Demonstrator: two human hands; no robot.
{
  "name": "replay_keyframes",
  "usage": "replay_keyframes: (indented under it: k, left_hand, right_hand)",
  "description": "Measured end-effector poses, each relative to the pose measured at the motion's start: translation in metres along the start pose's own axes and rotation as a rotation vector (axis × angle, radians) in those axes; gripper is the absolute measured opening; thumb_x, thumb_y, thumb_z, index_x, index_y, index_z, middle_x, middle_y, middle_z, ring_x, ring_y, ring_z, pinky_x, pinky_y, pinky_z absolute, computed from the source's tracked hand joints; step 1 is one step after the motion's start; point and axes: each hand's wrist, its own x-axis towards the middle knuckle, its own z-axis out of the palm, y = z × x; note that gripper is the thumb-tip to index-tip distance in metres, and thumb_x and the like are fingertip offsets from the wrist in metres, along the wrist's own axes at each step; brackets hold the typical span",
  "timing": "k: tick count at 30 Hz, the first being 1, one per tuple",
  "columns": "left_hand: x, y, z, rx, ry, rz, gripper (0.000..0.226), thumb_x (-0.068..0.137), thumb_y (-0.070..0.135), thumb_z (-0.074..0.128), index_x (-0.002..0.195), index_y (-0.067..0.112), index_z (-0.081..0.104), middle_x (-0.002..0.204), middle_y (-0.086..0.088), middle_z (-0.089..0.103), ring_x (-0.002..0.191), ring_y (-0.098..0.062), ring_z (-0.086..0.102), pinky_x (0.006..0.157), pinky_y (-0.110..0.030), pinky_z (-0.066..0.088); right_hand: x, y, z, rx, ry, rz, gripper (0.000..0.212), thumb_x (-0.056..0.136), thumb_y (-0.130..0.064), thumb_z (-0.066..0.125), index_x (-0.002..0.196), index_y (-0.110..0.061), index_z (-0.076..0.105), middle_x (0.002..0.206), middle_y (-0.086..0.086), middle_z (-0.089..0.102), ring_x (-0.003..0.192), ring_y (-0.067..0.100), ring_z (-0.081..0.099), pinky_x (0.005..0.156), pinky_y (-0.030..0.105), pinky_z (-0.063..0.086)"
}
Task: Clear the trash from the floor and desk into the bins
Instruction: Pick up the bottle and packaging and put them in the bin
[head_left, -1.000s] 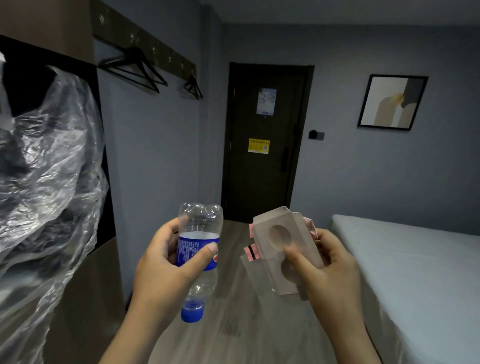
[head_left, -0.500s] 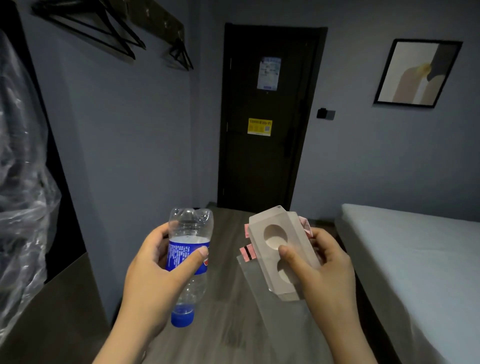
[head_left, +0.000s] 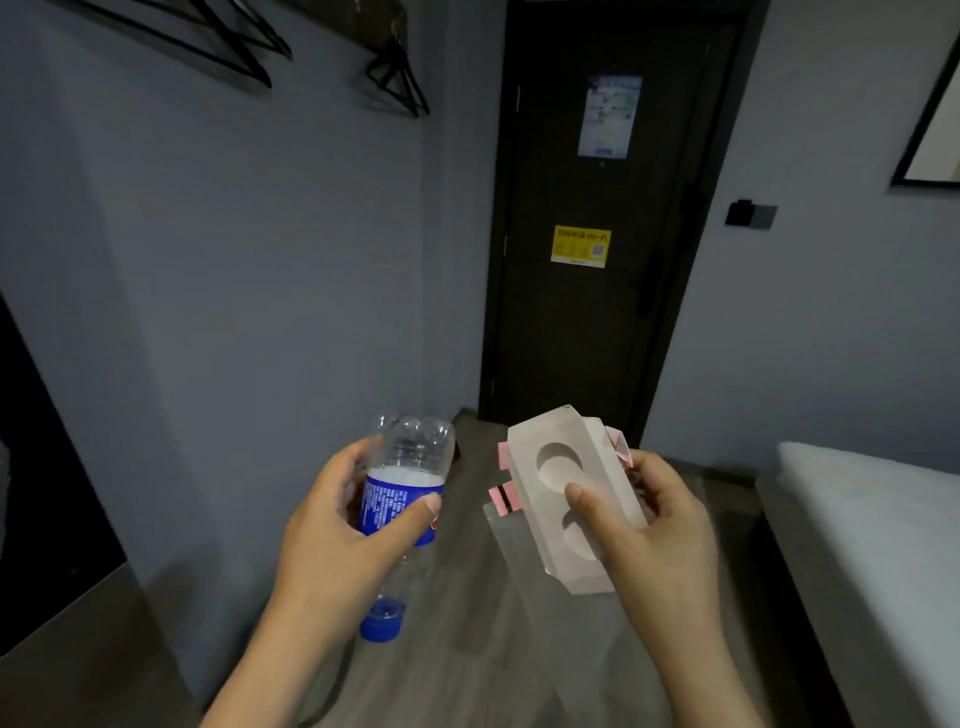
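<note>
Trash collected, not yet binned: left hand (head_left: 337, 525) grasps clear blue-labelled plastic bottle (head_left: 397, 501), right hand (head_left: 660, 535) grasps beige cardboard packaging (head_left: 543, 506).

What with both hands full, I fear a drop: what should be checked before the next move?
1. Left hand wraps the bottle securely: ok.
2. The bottle's cap is on, since it points down: ok.
3. Right hand pinches the cardboard tray, thumb on its face: ok.
4. The clear sheet hanging below the tray is gripped too: cannot tell.
5. A bin is in sight to aim for: not ok, none in view.
</note>
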Motion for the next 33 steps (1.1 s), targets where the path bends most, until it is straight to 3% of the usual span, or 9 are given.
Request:
replay_keyframes:
  k: [3,8,12,16,19,24,26,30,33]
  left_hand:
    - [0.044,-0.017,0.013,-0.005,-0.001,-0.009,0.052,0.070,0.016,0.080,0.097,0.050,0.050,0.088,0.035,0.066,0.080,0.008,0.066,0.060,-0.014,0.051]
    - [0.135,-0.056,0.022,-0.021,-0.013,-0.035,0.054,0.069,0.018,0.081,0.093,0.054,0.049,0.088,0.038,0.064,0.085,0.005,0.066,0.069,-0.021,0.050]
    - [0.212,-0.082,0.018,-0.050,-0.012,-0.056,0.056,0.061,0.028,0.087,0.090,0.059,0.050,0.091,0.030,0.066,0.087,0.000,0.067,0.072,-0.026,0.053]
    - [0.292,-0.102,0.009,-0.050,-0.027,-0.077,0.065,0.043,0.050,0.077,0.104,0.050,0.055,0.102,0.018,0.069,0.089,-0.006,0.068,0.072,-0.030,0.057]
    - [0.334,-0.124,0.011,-0.044,-0.043,-0.101,0.077,0.046,0.047,0.078,0.119,0.038,0.054,0.108,0.011,0.068,0.093,-0.010,0.068,0.078,-0.036,0.057]
    - [0.388,-0.161,0.024,0.004,-0.025,-0.167,0.060,0.057,0.029,0.082,0.110,0.041,0.057,0.097,0.018,0.070,0.084,-0.007,0.069,0.077,-0.037,0.057]
    - [0.415,-0.173,0.033,0.033,-0.004,-0.181,0.068,0.050,0.039,0.082,0.113,0.040,0.056,0.100,0.014,0.070,0.086,-0.009,0.069,0.077,-0.038,0.057]
    - [0.479,-0.192,0.057,0.091,0.030,-0.155,0.069,0.049,0.046,0.079,0.113,0.041,0.055,0.100,0.017,0.069,0.088,-0.004,0.068,0.074,-0.031,0.055]
    - [0.527,-0.198,0.081,0.169,0.066,-0.133,0.056,0.065,0.026,0.084,0.110,0.039,0.053,0.096,0.017,0.068,0.083,0.004,0.065,0.069,-0.021,0.050]
  right_hand:
    - [0.040,0.022,0.022,-0.016,-0.013,0.005,0.031,0.076,-0.025,0.077,0.089,-0.045,0.056,0.087,-0.035,0.059,0.086,-0.013,0.057,0.049,0.007,0.048]
    - [0.113,0.055,0.069,-0.026,-0.002,-0.004,0.031,0.077,-0.025,0.076,0.097,-0.041,0.058,0.089,-0.022,0.063,0.086,-0.012,0.057,0.050,0.006,0.047]
    - [0.174,0.073,0.118,-0.071,-0.023,-0.012,0.029,0.077,-0.025,0.075,0.092,-0.043,0.057,0.091,-0.023,0.061,0.086,-0.011,0.056,0.051,0.006,0.047]
    - [0.232,0.086,0.166,-0.090,-0.038,-0.010,0.029,0.078,-0.026,0.074,0.092,-0.044,0.056,0.090,-0.026,0.061,0.089,-0.011,0.057,0.052,0.006,0.047]
    - [0.268,0.105,0.196,-0.123,-0.036,0.022,0.031,0.078,-0.029,0.075,0.094,-0.044,0.054,0.093,-0.024,0.060,0.085,0.003,0.060,0.051,0.010,0.049]
    - [0.326,0.144,0.230,-0.197,-0.046,0.009,0.032,0.077,-0.027,0.075,0.101,-0.038,0.057,0.100,-0.020,0.059,0.090,0.007,0.058,0.063,0.023,0.052]
    - [0.354,0.160,0.245,-0.200,-0.072,0.009,0.033,0.078,-0.027,0.074,0.102,-0.040,0.054,0.098,-0.023,0.057,0.090,0.006,0.057,0.062,0.020,0.050]
    - [0.420,0.191,0.268,-0.172,-0.129,0.007,0.031,0.079,-0.027,0.073,0.105,-0.034,0.056,0.098,-0.020,0.059,0.090,0.006,0.059,0.060,0.019,0.049]
    - [0.477,0.211,0.280,-0.140,-0.180,-0.006,0.030,0.080,-0.027,0.072,0.103,-0.037,0.055,0.096,-0.023,0.057,0.090,0.004,0.059,0.061,0.017,0.049]
